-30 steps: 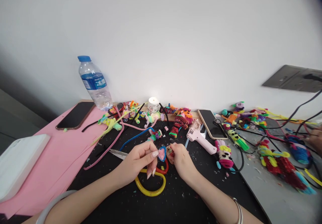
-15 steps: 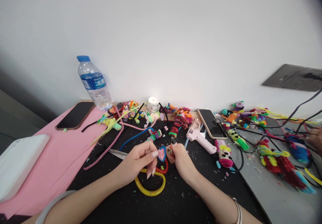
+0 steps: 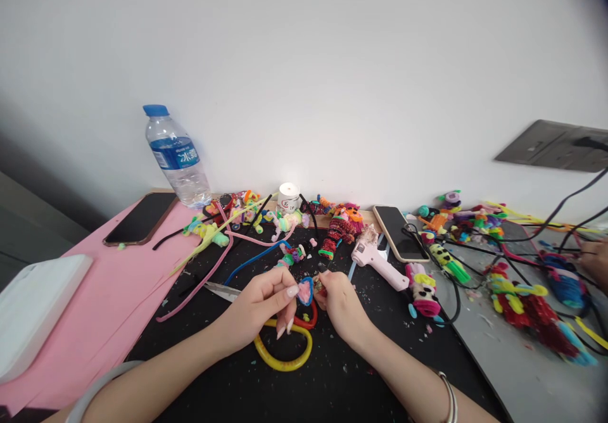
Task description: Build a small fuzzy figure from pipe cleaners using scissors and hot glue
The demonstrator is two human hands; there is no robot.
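My left hand (image 3: 268, 303) pinches a small pink pipe-cleaner piece with a blue rim (image 3: 305, 291) between thumb and index finger. Just to its right, my right hand (image 3: 342, 303) is closed around a small gold-patterned object (image 3: 319, 285) that looks like a lighter, mostly hidden by the fingers. The two held things are close together, with a narrow gap between them. Under my left hand lie scissors with yellow and red handles (image 3: 285, 366); their blades stick out on its left side. A blue pipe cleaner (image 3: 256, 259) curves behind that hand.
A pink glue gun (image 3: 380, 265) and a phone (image 3: 403, 233) lie right of centre. Pipe-cleaner dolls (image 3: 337, 233) line the wall around a white candle-like cup (image 3: 288, 199). A water bottle (image 3: 178, 157) leans at left. Another person's hand (image 3: 596, 261) shows at far right.
My right thumb has shifted up and left over the top of the small object, covering the dark tip that showed before. The left hand keeps its pinch in place.
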